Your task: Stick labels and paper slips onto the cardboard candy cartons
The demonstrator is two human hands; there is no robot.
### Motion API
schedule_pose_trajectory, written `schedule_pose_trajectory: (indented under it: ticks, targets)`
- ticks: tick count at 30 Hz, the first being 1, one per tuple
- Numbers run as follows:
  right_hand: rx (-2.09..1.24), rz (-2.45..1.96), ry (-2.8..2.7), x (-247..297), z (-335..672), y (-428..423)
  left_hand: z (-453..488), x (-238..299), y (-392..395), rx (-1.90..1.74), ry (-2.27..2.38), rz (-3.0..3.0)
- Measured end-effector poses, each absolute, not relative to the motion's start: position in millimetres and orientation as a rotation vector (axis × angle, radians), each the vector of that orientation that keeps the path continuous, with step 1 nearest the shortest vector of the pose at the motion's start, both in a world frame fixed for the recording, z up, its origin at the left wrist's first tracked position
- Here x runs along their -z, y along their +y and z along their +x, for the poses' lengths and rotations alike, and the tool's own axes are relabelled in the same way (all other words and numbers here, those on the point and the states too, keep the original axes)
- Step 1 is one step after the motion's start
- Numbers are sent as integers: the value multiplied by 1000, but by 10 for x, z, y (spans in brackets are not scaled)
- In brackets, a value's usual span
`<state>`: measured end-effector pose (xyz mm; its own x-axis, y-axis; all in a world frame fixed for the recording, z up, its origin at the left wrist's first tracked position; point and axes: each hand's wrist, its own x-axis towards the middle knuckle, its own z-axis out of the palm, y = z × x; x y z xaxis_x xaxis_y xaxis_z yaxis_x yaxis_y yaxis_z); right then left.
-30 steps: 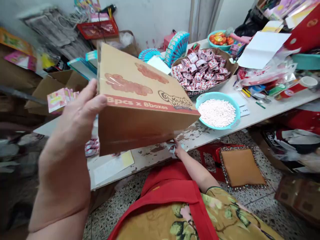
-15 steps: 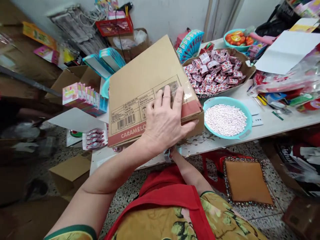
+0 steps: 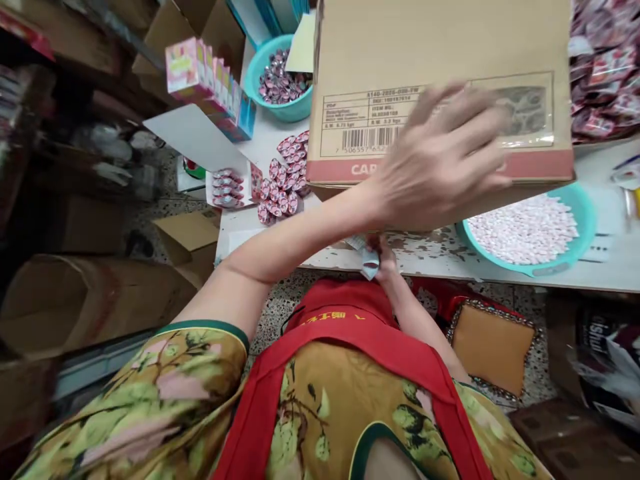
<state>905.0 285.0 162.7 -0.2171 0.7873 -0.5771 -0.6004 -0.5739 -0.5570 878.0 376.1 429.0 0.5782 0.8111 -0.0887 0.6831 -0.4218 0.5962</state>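
Note:
A brown cardboard carton (image 3: 445, 40) with a red printed band and a barcode stands on the white table. My left hand (image 3: 445, 157) is over its printed top near the front edge, fingers spread and blurred by motion; whether it presses on the carton I cannot tell. Below the carton's front side, at the table edge, my right hand (image 3: 387, 261) is closed on a small light-blue object (image 3: 370, 264). That object's kind is unclear, and the carton hides part of the fingers. Left of the carton lie small wrapped candies (image 3: 277, 190).
A turquoise basin (image 3: 587, 220) of white pellets sits right of the carton; another turquoise basin (image 3: 253, 80) of wrapped candies is at the back left. Pink boxes (image 3: 183, 63) stand on the left. A stool with an orange cushion (image 3: 493, 347) is below the table.
The view has come nearer and tilted down. The carton now lies squarer and farther right in view, uncovering candies on its left. My left hand stays over the carton, now blurred.

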Motion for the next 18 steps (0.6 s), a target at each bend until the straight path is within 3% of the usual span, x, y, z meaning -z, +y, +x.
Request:
schedule_pose_trajectory:
  ticks: [4, 7, 9, 13, 18]
  targets:
    - [-1723, -1114, -476, -2033, 9187, 2663, 7702, -3493, 2891, -614, 1384, 1494]
    - [-1662, -1149, -676, -2353, 9181, 2561, 7383, -2745, 2403, -265, 1323, 830]
    - [-1631, -1197, -787, -2512, 9137, 2518, 7447, -2442, 2257, -236, 1118, 432]
    - [-1543, -1245, -920, -2638, 9030, 2395, 7657, -2383, 2303, -659, 847, 6]
    - [-1524, -1243, -819, -2526, 8984, 2157, 7355, -2637, 2364, -1043, 1006, 16]
